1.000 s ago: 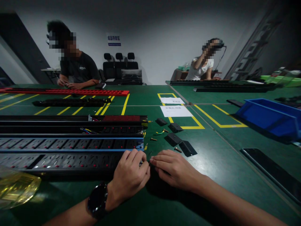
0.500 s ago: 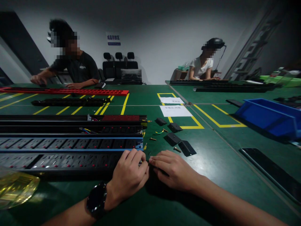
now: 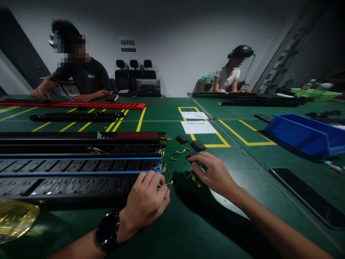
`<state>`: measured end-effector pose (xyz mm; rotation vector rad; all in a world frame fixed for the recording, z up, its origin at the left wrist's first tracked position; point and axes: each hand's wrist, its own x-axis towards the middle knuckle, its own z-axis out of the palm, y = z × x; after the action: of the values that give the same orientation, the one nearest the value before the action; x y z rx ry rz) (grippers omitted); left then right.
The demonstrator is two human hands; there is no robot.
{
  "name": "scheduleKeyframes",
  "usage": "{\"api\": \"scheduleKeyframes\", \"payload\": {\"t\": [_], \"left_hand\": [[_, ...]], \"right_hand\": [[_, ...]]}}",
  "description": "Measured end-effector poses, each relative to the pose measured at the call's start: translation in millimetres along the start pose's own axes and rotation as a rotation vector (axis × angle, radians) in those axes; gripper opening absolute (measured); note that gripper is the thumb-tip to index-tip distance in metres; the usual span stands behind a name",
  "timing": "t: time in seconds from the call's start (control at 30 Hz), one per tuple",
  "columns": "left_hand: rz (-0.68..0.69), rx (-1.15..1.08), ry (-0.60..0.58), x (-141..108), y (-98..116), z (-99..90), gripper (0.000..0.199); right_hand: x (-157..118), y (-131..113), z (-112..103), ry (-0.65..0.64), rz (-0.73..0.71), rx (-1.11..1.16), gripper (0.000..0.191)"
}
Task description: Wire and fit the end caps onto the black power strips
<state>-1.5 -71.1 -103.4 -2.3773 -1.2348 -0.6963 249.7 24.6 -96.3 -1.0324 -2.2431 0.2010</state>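
Observation:
My left hand (image 3: 147,198), with a dark watch on its wrist, has its fingers curled round the right end of the nearest black power strip (image 3: 88,185). A short green-and-yellow wire (image 3: 169,183) pokes out past those fingers. My right hand (image 3: 214,172) is pinched on a small black end cap (image 3: 191,156), partly hidden by its fingers. Two similar end caps (image 3: 198,145) lie just beyond. Below my right fingers, a small brass-coloured screw and green-yellow wire piece (image 3: 194,180) are on the table. Another screw (image 3: 173,159) lies between the hands.
More strips lie to the left, one blue-edged (image 3: 81,165). On the right are a dark phone (image 3: 307,196) and a blue bin (image 3: 302,133). White paper (image 3: 199,127) lies farther back. Two people work across the green table, one by a red rail (image 3: 113,105).
My right hand has moved away from the strip's end, up and right, onto an end cap. The wire at the strip's end now shows. My left hand has stayed there.

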Motion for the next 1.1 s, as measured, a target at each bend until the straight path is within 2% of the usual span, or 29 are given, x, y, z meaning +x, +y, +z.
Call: {"api": "scheduleKeyframes", "payload": {"t": [0.1,0.2,0.4,0.57,0.73,0.83,0.93,1.1], "left_hand": [[0.001,-0.005,-0.006,-1,0,0.3,0.015],[-0.003,-0.006,-0.006,-1,0,0.6,0.014],[-0.002,-0.009,0.000,-1,0,0.0,0.016],[-0.010,-0.007,0.002,-1,0,-0.2,0.015],[-0.012,-0.001,-0.002,-1,0,0.8,0.015],[-0.007,-0.002,-0.005,-1,0,1.2,0.013],[-0.003,0.012,-0.022,-1,-1,0.3,0.010],[-0.011,0.026,-0.020,-1,-1,-0.3,0.008]], "right_hand": [[-1,6,0,-0.145,-0.024,-0.146,0.016],[-2,8,-1,-0.181,-0.049,-0.190,0.021],[1,18,-19,-0.262,0.130,-0.351,0.015],[-1,26,-24,-0.267,0.018,-0.333,0.016],[-2,19,-17,-0.341,0.005,-0.398,0.015],[0,16,-15,-0.361,0.006,-0.341,0.020],[3,12,-14,-0.295,0.032,-0.225,0.020],[2,-8,2,-0.091,-0.020,0.254,0.013]]}}
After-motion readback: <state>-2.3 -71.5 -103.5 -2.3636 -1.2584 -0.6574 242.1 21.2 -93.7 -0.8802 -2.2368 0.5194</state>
